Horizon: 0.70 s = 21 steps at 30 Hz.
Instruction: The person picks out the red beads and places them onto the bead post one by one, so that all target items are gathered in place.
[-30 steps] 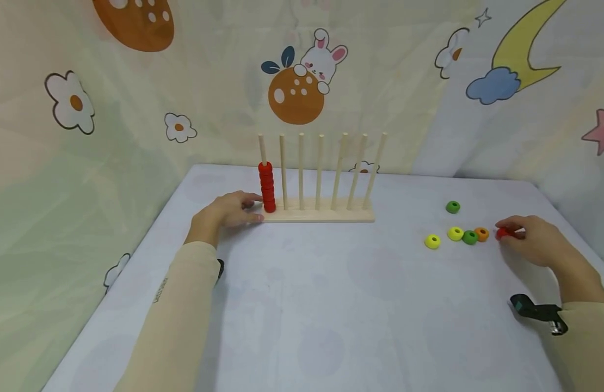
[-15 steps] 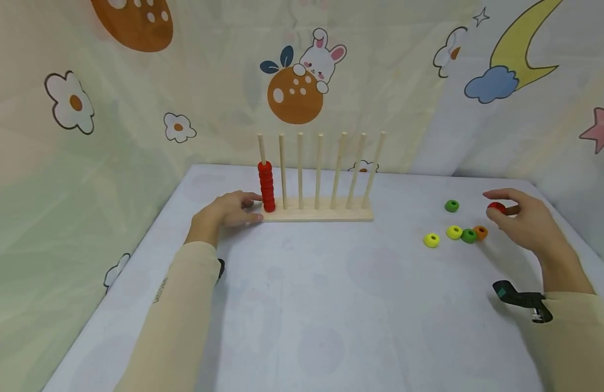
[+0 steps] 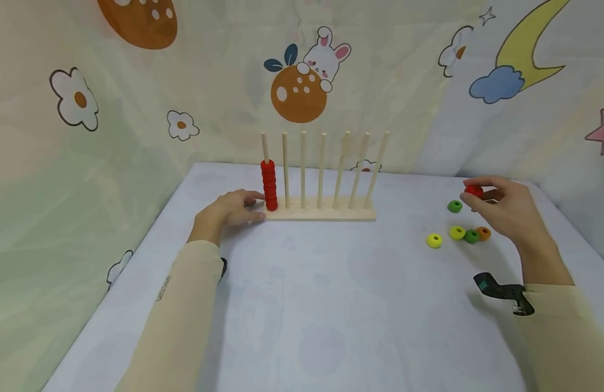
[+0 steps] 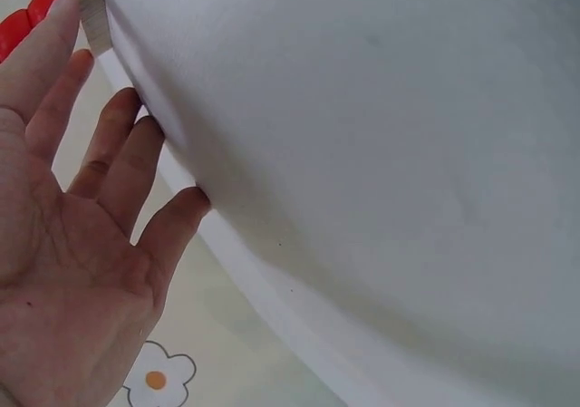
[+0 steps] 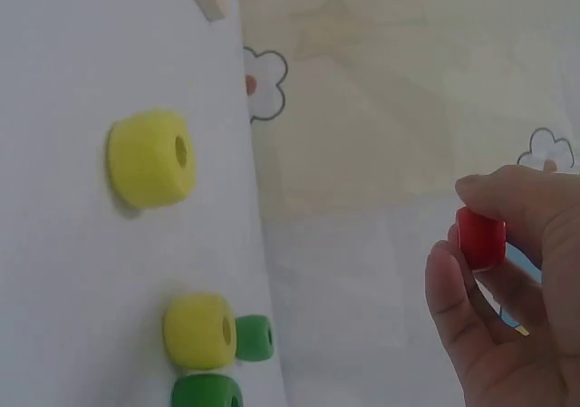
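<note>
A wooden peg rack (image 3: 321, 213) with several upright pegs stands toward the back of the table. Red beads (image 3: 270, 185) are stacked on its leftmost peg. My left hand (image 3: 231, 209) holds the left end of the base between thumb and index finger; in the left wrist view its other fingers spread out beside the wooden end (image 4: 93, 13). On the right, my right hand (image 3: 507, 207) pinches a red bead (image 5: 481, 239) between thumb and fingers, raised above the table. A green bead (image 3: 455, 206) lies just below and left of it in the head view.
Nearer the front lie a single yellow bead (image 3: 433, 240) and a row of a yellow bead (image 3: 457, 233), a green bead (image 3: 472, 236) and an orange bead (image 3: 484, 233). A printed cloth (image 3: 223, 81) hangs behind the white table (image 3: 331, 305).
My right hand has lifted the red bead off the table and carried it left and toward the back. The left hand has stayed at the rack's end.
</note>
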### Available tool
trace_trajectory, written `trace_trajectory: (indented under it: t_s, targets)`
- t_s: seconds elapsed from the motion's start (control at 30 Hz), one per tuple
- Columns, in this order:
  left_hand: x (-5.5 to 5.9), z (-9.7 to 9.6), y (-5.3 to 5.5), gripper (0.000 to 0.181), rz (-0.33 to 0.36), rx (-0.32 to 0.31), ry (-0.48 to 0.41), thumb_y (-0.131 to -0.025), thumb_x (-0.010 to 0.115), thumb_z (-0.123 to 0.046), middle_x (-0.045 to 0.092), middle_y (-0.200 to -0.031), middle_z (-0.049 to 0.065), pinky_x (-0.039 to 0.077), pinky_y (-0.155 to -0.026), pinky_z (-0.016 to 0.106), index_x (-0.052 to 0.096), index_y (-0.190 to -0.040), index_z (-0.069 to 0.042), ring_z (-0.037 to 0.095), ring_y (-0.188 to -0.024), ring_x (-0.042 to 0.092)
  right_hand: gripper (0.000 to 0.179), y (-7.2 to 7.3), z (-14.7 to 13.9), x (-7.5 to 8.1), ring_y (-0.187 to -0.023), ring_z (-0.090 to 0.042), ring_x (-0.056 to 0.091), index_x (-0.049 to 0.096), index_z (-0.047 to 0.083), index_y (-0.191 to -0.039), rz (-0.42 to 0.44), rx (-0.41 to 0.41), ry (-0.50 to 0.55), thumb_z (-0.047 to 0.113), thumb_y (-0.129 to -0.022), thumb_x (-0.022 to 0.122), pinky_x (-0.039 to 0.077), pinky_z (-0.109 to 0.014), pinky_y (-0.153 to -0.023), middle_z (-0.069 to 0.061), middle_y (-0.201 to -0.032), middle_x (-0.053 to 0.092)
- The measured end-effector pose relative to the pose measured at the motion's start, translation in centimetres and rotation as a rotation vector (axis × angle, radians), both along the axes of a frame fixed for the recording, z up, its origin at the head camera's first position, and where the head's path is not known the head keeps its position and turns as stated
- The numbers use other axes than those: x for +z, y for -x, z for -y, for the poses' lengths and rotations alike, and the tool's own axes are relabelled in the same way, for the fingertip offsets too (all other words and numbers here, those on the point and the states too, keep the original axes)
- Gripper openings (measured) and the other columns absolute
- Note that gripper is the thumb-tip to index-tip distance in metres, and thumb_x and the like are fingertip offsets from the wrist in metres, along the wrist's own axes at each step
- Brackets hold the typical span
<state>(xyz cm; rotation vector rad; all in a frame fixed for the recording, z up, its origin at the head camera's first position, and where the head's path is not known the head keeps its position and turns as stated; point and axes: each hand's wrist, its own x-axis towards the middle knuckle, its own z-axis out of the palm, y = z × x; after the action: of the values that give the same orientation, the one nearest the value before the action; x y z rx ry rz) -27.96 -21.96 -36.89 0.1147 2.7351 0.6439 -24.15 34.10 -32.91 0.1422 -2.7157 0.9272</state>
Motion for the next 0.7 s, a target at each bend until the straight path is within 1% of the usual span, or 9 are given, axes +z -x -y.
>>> trace_trajectory:
  t_s: [0.07, 0.13, 0.2, 0.27, 0.37, 0.5, 0.57, 0.7]
  targets:
    - [0.1, -0.2, 0.0, 0.064, -0.004, 0.001, -0.001, -0.095, 0.070, -0.043, 0.048, -0.155, 0.010, 0.032, -0.116, 0.065, 0.047, -0.153, -0.033, 0.035, -0.145, 0.040, 0.045, 0.0, 0.5, 0.3, -0.080, 0.009, 0.056, 0.060, 0.009, -0.138, 0.001, 0.031, 0.007, 0.033, -0.100, 0.066, 0.047, -0.013, -0.063, -0.008, -0.115, 0.064]
    - [0.1, -0.2, 0.0, 0.064, -0.004, 0.002, -0.002, -0.095, 0.070, -0.042, 0.048, -0.155, 0.010, 0.032, -0.116, 0.066, 0.047, -0.153, -0.032, 0.035, -0.145, 0.040, 0.046, 0.0, 1.1, 0.7, -0.084, 0.012, 0.053, 0.058, 0.009, -0.141, -0.003, 0.062, 0.007, 0.027, -0.100, 0.066, 0.045, -0.008, -0.066, -0.014, -0.125, 0.062]
    - [0.0, -0.3, 0.0, 0.064, 0.000, 0.010, -0.006, -0.094, 0.071, -0.042, 0.048, -0.155, 0.009, 0.033, -0.116, 0.065, 0.047, -0.153, -0.032, 0.034, -0.145, 0.040, 0.046, 0.0, 1.8, 1.0, -0.088, 0.014, 0.052, 0.056, 0.010, -0.144, 0.001, 0.084, 0.008, 0.022, -0.101, 0.065, 0.043, -0.006, -0.070, -0.017, -0.131, 0.060]
    - [0.0, -0.3, 0.0, 0.065, 0.004, 0.006, -0.010, -0.095, 0.071, -0.042, 0.048, -0.156, 0.010, 0.032, -0.116, 0.066, 0.046, -0.154, -0.032, 0.036, -0.145, 0.039, 0.046, 0.0, 2.6, 1.2, -0.089, 0.015, 0.052, 0.056, 0.010, -0.145, 0.002, 0.098, 0.007, 0.020, -0.101, 0.063, 0.042, -0.005, -0.071, -0.019, -0.132, 0.060]
    - [0.0, -0.4, 0.0, 0.066, 0.007, 0.006, -0.011, -0.095, 0.071, -0.042, 0.047, -0.157, 0.011, 0.032, -0.116, 0.066, 0.045, -0.154, -0.032, 0.036, -0.146, 0.038, 0.046, 0.0, 3.7, 1.6, -0.089, 0.017, 0.053, 0.055, 0.011, -0.147, 0.006, 0.114, 0.018, 0.019, -0.102, 0.062, 0.043, -0.005, -0.071, -0.020, -0.133, 0.060]
    - [0.0, -0.4, 0.0, 0.066, 0.012, 0.014, -0.005, -0.095, 0.071, -0.043, 0.046, -0.157, 0.011, 0.033, -0.115, 0.067, 0.045, -0.154, -0.033, 0.037, -0.146, 0.037, 0.047, 0.2, 5.0, 2.0, -0.091, 0.017, 0.053, 0.054, 0.010, -0.147, -0.005, 0.164, 0.037, 0.017, -0.102, 0.064, 0.045, -0.003, -0.070, -0.020, -0.134, 0.058]
    - [0.0, -0.3, 0.0, 0.066, 0.013, 0.015, -0.004, -0.094, 0.071, -0.043, 0.046, -0.157, 0.011, 0.033, -0.115, 0.067, 0.045, -0.154, -0.033, 0.037, -0.146, 0.037, 0.046, 0.3, 5.6, 2.1, -0.092, 0.015, 0.055, 0.056, 0.010, -0.146, -0.018, 0.192, 0.052, 0.015, -0.101, 0.065, 0.046, -0.003, -0.072, -0.018, -0.133, 0.060]
    - [-0.1, -0.2, 0.0, 0.065, -0.003, -0.003, -0.004, -0.094, 0.071, -0.044, 0.048, -0.156, 0.012, 0.032, -0.116, 0.066, 0.046, -0.153, -0.032, 0.036, -0.146, 0.039, 0.041, 0.6, 6.6, 2.1, -0.092, 0.008, 0.060, 0.059, 0.009, -0.139, -0.051, 0.236, 0.097, 0.011, -0.099, 0.068, 0.049, -0.004, -0.075, -0.013, -0.126, 0.064]
